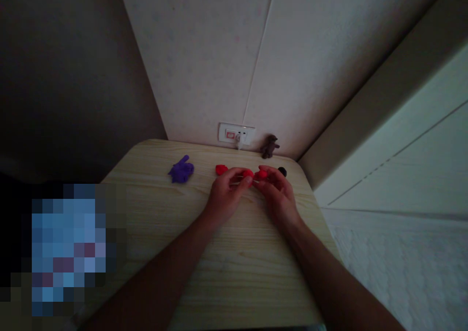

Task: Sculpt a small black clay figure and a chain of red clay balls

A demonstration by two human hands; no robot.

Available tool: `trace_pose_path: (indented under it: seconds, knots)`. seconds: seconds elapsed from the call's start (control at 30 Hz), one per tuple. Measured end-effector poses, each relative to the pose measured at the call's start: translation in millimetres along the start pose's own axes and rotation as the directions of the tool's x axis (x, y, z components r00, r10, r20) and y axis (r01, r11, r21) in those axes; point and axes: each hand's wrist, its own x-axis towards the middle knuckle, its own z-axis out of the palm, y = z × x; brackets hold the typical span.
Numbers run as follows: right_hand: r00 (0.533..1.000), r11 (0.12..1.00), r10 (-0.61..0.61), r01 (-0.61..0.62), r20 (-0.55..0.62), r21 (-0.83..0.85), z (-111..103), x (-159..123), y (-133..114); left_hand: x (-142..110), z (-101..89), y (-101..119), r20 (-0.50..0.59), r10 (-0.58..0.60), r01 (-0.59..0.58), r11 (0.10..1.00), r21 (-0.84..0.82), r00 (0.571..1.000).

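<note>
My left hand (222, 194) pinches a red clay lump (247, 173) between thumb and fingertips. Close beside it, my right hand (281, 194) holds another red clay lump (263, 174) the same way. The fingertips of both hands nearly meet above the wooden table. Just behind my left hand lies a third red clay piece (221, 169). Past my right fingers a small black lump (282, 171) shows, partly hidden by the hand. Whether the two held red pieces are joined, I cannot tell.
A purple clay piece (181, 169) with a protruding strip lies left on the light wooden table (234, 267). A dark brown clay figure (269, 146) stands at the back by the wall. Behind is a wall socket (236, 134) with a plug. A blurred-out blue patch (68, 245) sits at left.
</note>
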Motion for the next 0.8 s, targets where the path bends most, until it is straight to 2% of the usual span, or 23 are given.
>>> trace_pose_path:
  seconds: [0.17,0.33,0.6,0.8]
  knots:
    - [0.994,0.992,0.099,-0.094,-0.050,0.082,1,3,-10,0,1.0,-3,-0.011,-0.045,0.045,0.998,-0.042,0.999]
    - [0.988,0.984,0.144,-0.138,-0.047,0.116,3,3,-13,0,0.3,-3,-0.038,-0.028,0.029,0.999,0.042,0.999]
    - [0.994,0.992,0.097,-0.093,-0.048,0.090,2,3,-12,-2,-1.1,1,-0.025,0.017,-0.013,0.991,0.130,1.000]
    - [1.000,0.999,-0.013,0.011,-0.028,-0.045,0,1,-7,-2,0.4,3,-0.027,0.019,-0.015,0.991,0.136,0.999]
